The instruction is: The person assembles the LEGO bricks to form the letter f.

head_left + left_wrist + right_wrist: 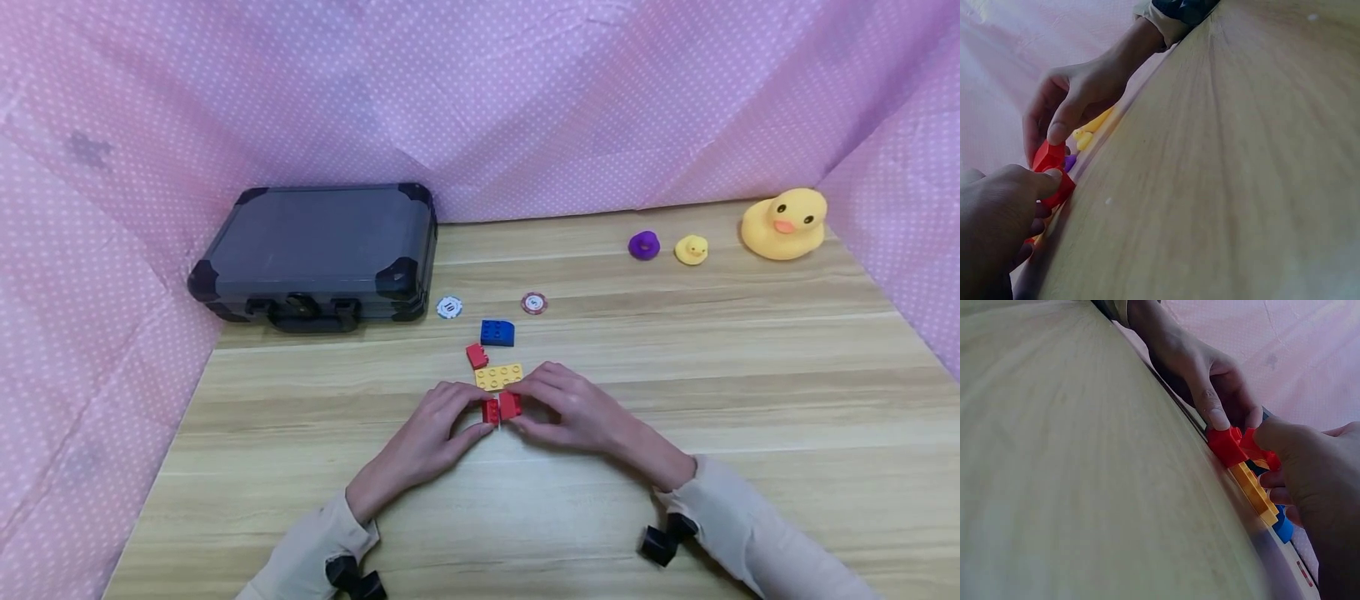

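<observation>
While pink dotted cloth point(525, 92) walls the wooden table point(750, 400), both hands pinch seemingly touching red bricks

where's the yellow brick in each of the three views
Head: yellow brick lies flat at centre, just beyond both hands.
Left wrist: cannot tell; only yellowish shapes behind the fingers.
Right wrist: right of centre, below the red bricks.
Shared landmark: the red bricks pinched between the hands.

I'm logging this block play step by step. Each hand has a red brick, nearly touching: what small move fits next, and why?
Probably press the two together: the left hand pinches one red brick, the right hand the other red brick, edges nearly meeting just above the table.
</observation>
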Demonstrator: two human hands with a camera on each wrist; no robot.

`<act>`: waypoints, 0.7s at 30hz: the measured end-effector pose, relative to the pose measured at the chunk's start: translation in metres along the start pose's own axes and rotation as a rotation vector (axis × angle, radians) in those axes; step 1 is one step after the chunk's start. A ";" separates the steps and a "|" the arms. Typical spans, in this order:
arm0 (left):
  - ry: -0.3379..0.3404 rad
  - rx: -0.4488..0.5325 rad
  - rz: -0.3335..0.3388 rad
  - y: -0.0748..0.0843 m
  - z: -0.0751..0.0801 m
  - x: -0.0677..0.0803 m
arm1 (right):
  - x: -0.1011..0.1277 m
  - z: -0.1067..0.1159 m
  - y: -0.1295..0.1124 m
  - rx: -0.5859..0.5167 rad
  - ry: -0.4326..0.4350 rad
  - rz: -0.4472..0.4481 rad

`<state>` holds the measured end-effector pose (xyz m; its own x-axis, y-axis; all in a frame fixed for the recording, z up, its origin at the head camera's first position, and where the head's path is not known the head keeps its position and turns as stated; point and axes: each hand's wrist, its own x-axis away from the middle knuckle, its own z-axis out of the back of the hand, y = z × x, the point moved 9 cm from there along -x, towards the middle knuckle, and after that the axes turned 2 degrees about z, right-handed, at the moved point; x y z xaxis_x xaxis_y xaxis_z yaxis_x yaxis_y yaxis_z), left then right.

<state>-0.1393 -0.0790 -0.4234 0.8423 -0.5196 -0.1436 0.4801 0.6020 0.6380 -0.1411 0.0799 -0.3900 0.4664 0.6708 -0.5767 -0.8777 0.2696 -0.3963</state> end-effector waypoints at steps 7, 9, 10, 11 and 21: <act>0.005 -0.002 0.004 0.001 0.000 0.000 | -0.001 -0.001 -0.002 0.015 -0.001 -0.006; 0.005 -0.007 0.001 0.002 0.000 0.000 | -0.001 -0.001 -0.002 0.021 -0.002 -0.006; 0.004 -0.011 0.001 0.002 0.000 -0.001 | -0.001 -0.001 -0.002 0.023 -0.003 -0.007; 0.003 -0.013 0.002 0.002 0.000 -0.001 | -0.002 -0.001 -0.002 0.025 -0.005 -0.007; 0.011 -0.014 0.013 0.001 0.000 -0.001 | -0.006 -0.005 -0.006 0.030 -0.033 -0.012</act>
<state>-0.1392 -0.0779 -0.4225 0.8512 -0.5049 -0.1436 0.4722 0.6170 0.6295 -0.1378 0.0704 -0.3877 0.4734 0.6896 -0.5481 -0.8752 0.2979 -0.3812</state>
